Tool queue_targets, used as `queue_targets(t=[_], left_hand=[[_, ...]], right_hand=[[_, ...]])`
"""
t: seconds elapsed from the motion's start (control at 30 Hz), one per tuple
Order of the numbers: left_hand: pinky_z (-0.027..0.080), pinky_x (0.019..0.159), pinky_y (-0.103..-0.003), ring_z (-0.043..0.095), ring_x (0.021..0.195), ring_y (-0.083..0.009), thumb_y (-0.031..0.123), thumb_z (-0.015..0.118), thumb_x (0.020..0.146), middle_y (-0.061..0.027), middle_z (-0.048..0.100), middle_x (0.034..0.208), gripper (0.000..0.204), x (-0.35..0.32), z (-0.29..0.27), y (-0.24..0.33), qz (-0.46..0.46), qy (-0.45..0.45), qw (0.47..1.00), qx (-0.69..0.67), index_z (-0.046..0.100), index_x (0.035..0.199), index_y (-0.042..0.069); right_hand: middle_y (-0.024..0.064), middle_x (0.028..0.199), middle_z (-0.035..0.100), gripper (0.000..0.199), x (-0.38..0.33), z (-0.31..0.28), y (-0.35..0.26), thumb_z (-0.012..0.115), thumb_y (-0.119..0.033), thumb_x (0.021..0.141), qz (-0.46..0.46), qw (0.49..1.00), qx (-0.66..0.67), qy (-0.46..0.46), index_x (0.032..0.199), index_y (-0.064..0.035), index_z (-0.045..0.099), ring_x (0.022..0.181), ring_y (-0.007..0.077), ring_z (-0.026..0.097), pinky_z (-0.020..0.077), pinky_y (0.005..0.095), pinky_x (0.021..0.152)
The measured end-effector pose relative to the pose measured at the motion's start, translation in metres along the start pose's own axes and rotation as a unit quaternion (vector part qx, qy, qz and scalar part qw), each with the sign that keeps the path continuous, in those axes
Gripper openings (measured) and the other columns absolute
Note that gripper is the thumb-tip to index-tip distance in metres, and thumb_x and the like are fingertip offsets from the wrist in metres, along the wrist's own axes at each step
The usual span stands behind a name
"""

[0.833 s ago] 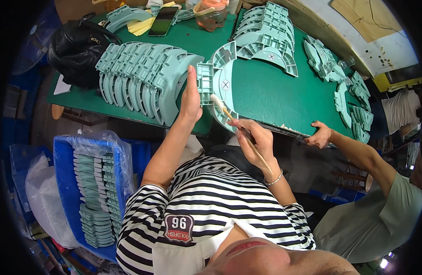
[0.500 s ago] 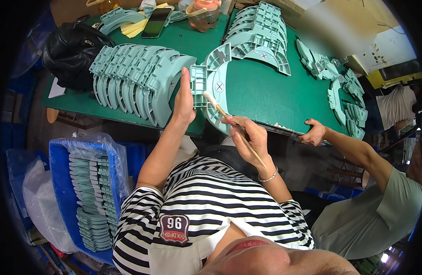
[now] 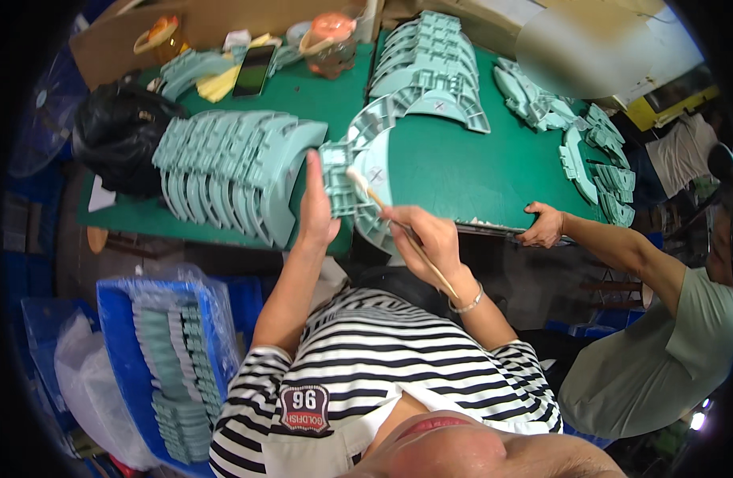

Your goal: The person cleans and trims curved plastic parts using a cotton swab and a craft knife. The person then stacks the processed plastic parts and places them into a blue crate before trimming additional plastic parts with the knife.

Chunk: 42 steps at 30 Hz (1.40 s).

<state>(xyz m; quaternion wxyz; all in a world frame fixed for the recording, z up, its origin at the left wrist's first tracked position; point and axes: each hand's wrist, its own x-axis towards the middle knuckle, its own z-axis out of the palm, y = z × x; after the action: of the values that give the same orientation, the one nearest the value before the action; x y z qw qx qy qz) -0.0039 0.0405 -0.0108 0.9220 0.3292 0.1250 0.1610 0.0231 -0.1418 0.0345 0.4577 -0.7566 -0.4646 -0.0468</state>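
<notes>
left fingers (image 3: 314,179) grip a curved, ribbed green plastic part (image 3: 376,159) — right fingers (image 3: 400,216) pinch a slim wooden stick (image 3: 444,280), its white tip (image 3: 355,177) rounded.

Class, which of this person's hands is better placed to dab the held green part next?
Probably the right hand: it holds the white-tipped wooden stick, tip at the curved green part, while the left hand supports that part.

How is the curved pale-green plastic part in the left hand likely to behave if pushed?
The curved pale-green plastic part is probably stiff: its arc shows no sag with the left hand at one side. Open ribbed pockets suggest it's light for its size. Its smooth-looking face might slide.
</notes>
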Motion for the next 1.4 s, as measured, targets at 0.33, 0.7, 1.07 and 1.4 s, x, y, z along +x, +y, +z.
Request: queue_targets(t=[0.33, 0.7, 1.07, 1.4], left_hand=[[0.033, 0.100, -0.039, 0.045, 0.117, -0.0245, 0.043, 0.032, 0.094, -0.0087, 0.047, 0.128, 0.052, 0.005, -0.005, -0.015, -0.052, -0.003, 0.998, 0.029, 0.040, 0.128, 0.004], [0.046, 0.086, -0.038, 0.058, 0.099, -0.0235, 0.026, 0.043, 0.091, -0.0104, 0.058, 0.112, 0.037, 0.009, -0.025, -0.025, -0.108, -0.001, 0.991, 0.083, 0.049, 0.118, 0.001], [0.049, 0.080, -0.037, 0.058, 0.095, -0.0218, 0.024, 0.049, 0.091, -0.0106, 0.057, 0.110, 0.033, 0.012, -0.017, -0.013, -0.064, 0.002, 0.992, 0.106, 0.048, 0.116, 0.002], [0.046, 0.087, -0.042, 0.055, 0.104, -0.0237, 0.034, 0.054, 0.088, -0.0082, 0.057, 0.113, 0.045, 0.016, -0.026, -0.013, -0.087, 0.027, 0.996, 0.022, 0.048, 0.120, 0.003]], right_hand=[[0.0062, 0.091, 0.062, 0.021, 0.046, -0.073, 0.002, 0.049, -0.015, 0.090, 0.136, 0.890, 0.374, 0.223, 0.106, -0.0015, 0.052, 0.079, 0.0072, 0.052, 0.0412, 0.0231, 0.072], [-0.0007, 0.079, 0.058, 0.018, -0.036, -0.009, 0.030, 0.049, -0.019, 0.090, 0.239, 0.851, 0.444, 0.143, 0.100, -0.0044, 0.049, 0.055, 0.0014, 0.039, 0.0294, 0.0173, 0.047], [0.0051, 0.082, 0.056, 0.017, -0.044, -0.020, 0.032, 0.047, -0.015, 0.091, 0.199, 0.801, 0.539, 0.168, 0.104, -0.0037, 0.047, 0.047, 0.0010, 0.031, 0.0233, 0.0148, 0.042], [0.0043, 0.084, 0.059, 0.017, -0.045, -0.020, 0.022, 0.049, -0.015, 0.090, 0.191, 0.795, 0.554, 0.156, 0.101, -0.0031, 0.050, 0.047, 0.0000, 0.032, 0.0242, 0.0146, 0.040]])
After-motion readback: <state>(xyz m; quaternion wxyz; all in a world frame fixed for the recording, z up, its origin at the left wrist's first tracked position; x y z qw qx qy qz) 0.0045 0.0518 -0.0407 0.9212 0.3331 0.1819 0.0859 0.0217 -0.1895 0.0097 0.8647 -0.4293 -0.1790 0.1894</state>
